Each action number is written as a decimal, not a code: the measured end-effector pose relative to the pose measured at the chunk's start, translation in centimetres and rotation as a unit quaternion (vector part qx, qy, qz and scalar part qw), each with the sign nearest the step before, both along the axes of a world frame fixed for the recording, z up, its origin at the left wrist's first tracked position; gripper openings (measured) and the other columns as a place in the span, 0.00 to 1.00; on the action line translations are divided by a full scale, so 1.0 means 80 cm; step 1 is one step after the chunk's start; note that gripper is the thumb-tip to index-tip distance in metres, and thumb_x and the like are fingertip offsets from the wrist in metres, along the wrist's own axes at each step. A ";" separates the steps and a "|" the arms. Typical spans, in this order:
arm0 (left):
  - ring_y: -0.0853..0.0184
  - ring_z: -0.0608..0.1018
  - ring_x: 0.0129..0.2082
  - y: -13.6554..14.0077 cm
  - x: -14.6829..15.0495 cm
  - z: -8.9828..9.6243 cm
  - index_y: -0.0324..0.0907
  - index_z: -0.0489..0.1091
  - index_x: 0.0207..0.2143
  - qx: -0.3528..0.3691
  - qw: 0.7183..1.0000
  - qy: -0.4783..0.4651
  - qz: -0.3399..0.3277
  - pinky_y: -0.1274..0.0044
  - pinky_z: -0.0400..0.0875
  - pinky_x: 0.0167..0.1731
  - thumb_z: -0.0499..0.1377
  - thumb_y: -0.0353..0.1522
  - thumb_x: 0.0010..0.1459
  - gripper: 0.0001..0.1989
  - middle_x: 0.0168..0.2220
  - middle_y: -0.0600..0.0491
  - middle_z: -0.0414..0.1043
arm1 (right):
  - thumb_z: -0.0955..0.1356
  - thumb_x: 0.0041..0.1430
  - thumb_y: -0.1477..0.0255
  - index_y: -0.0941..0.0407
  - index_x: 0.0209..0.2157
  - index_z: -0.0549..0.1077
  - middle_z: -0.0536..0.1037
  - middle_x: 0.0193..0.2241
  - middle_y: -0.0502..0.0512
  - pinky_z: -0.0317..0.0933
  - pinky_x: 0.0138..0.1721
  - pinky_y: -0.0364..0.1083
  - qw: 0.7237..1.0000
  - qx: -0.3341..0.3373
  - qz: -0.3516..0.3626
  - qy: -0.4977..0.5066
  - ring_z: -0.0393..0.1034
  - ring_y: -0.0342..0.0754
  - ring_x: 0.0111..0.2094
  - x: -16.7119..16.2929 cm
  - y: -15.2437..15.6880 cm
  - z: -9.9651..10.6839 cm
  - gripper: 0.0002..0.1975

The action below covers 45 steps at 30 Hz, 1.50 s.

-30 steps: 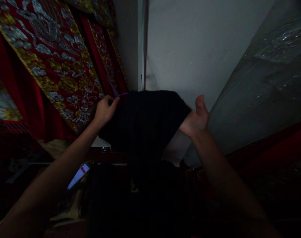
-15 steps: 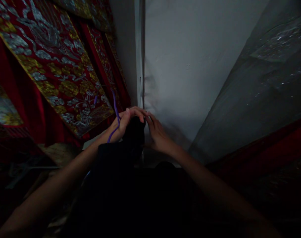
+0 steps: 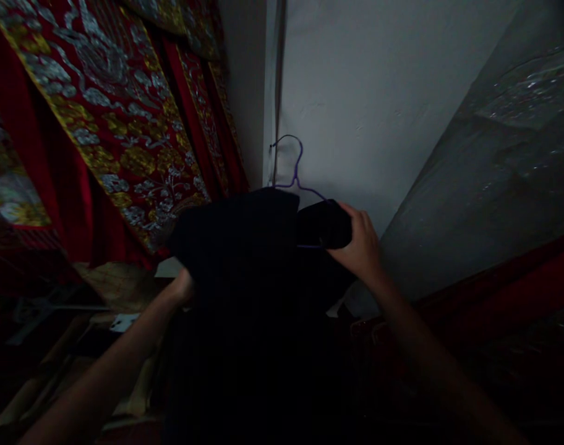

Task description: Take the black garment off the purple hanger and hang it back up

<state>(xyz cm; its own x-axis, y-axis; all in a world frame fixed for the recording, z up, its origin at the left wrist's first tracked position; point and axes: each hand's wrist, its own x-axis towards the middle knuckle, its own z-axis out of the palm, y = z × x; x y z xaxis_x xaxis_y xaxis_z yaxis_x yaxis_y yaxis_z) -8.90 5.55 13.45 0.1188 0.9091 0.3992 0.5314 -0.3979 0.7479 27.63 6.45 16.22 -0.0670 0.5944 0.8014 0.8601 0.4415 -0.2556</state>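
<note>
Black garment (image 3: 249,259) hangs at centre of view, draped over a thin purple wire hanger (image 3: 295,176) — the hanger's hook rises above the cloth against the pale wall (image 3: 379,93), its tip just beside the vertical door-frame edge (image 3: 273,93); whether the hook actually catches on anything cannot be told in this light. One sloping arm of the hanger shows bare on the right, running down to the garment's shoulder. Right hand (image 3: 362,247) is closed around that right shoulder of the garment, fingers wrapped over the bunched dark fabric, thumb side toward the camera; a short run of purple wire shows just under the cloth at the fingers. Left hand (image 3: 183,287) sits at the garment's lower left edge, touching it, but most of the hand is hidden behind the cloth — cannot tell whether it grips or merely rests there. Lower body of the garment falls into deep shadow, outline lost. To the left, well up the frame, hang red embroidered cloths (image 3: 101,105) with gold and silver patterning, overlapping one another in a row toward the corner. To the right, a grey plastic-covered surface (image 3: 504,148) slants across the view, glinting in places. Low left, dim: pale clutter (image 3: 119,321), not identifiable.
</note>
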 end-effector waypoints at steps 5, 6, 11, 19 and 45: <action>0.52 0.71 0.63 -0.019 0.004 -0.066 0.45 0.79 0.46 -0.204 0.905 -0.362 -0.091 0.64 0.65 0.63 0.54 0.65 0.52 0.38 0.53 0.44 0.79 | 0.76 0.48 0.62 0.53 0.64 0.62 0.70 0.54 0.66 0.62 0.56 0.64 0.997 -0.030 -0.066 -0.009 0.66 0.68 0.55 -0.006 0.017 0.043 0.43; 0.52 0.70 0.64 -0.019 0.009 -0.072 0.46 0.79 0.45 -0.200 0.901 -0.382 -0.058 0.66 0.63 0.64 0.61 0.62 0.49 0.34 0.54 0.46 0.78 | 0.76 0.47 0.62 0.53 0.64 0.62 0.70 0.53 0.66 0.62 0.56 0.64 0.997 -0.033 -0.064 -0.017 0.66 0.68 0.55 -0.014 0.019 0.049 0.43; 0.51 0.78 0.55 -0.025 0.033 -0.087 0.45 0.78 0.40 -0.133 0.906 -0.392 0.085 0.67 0.72 0.56 0.70 0.49 0.47 0.23 0.44 0.51 0.82 | 0.76 0.47 0.62 0.53 0.65 0.61 0.69 0.53 0.66 0.62 0.56 0.65 0.999 -0.031 -0.034 -0.027 0.65 0.68 0.55 -0.049 0.010 0.047 0.45; 0.53 0.77 0.58 -0.059 0.050 -0.120 0.48 0.78 0.40 -0.192 0.798 -0.553 0.142 0.64 0.73 0.57 0.64 0.49 0.54 0.18 0.47 0.52 0.81 | 0.71 0.57 0.57 0.49 0.64 0.62 0.65 0.64 0.61 0.55 0.63 0.62 0.981 -0.073 0.137 0.116 0.59 0.62 0.64 -0.061 -0.034 -0.012 0.35; 0.60 0.79 0.44 -0.124 0.147 -0.193 0.43 0.72 0.46 0.094 0.978 -0.180 0.052 0.69 0.74 0.46 0.57 0.30 0.63 0.10 0.43 0.48 0.76 | 0.67 0.53 0.60 0.56 0.17 0.67 0.64 0.15 0.46 0.52 0.24 0.43 0.731 -0.497 0.142 0.446 0.57 0.41 0.19 -0.171 -0.115 -0.165 0.17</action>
